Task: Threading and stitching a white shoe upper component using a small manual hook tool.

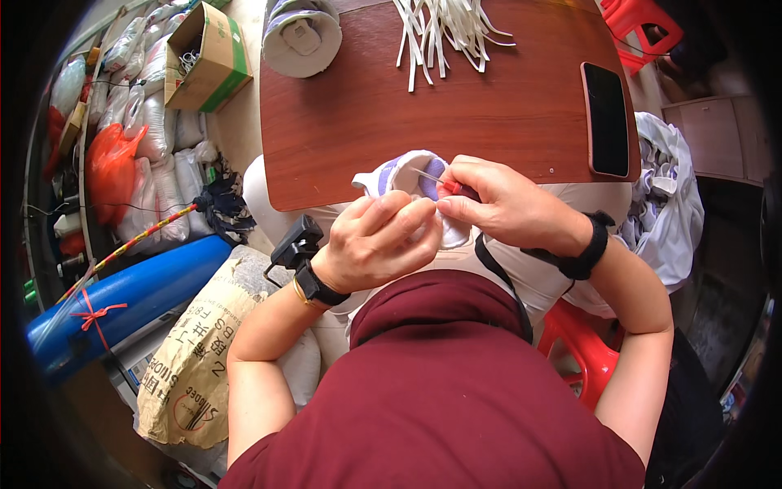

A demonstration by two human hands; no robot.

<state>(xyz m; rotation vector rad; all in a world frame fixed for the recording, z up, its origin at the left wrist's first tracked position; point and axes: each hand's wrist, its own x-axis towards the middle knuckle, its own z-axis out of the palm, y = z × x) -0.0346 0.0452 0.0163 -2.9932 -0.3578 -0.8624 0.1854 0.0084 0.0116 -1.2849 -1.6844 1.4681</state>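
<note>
The curled left hand (379, 246) gripped a purple-and-white fabric piece (397, 173) at the near edge of the table (350, 126), the right hand (511, 202) clasped a red-handled tool (448, 191), and work seemed unfinished, white strips (452, 37) lying loose

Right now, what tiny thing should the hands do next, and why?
I'd guess the right hand should gently guide the red-handled tool a bit more, with the left hand steadying the purple-and-white cloth piece. The tool's thin shaft shows against the cloth's pale inside, and the left fingers are pinched close by. Whether the tip pierces the cloth, I can't tell.
</note>
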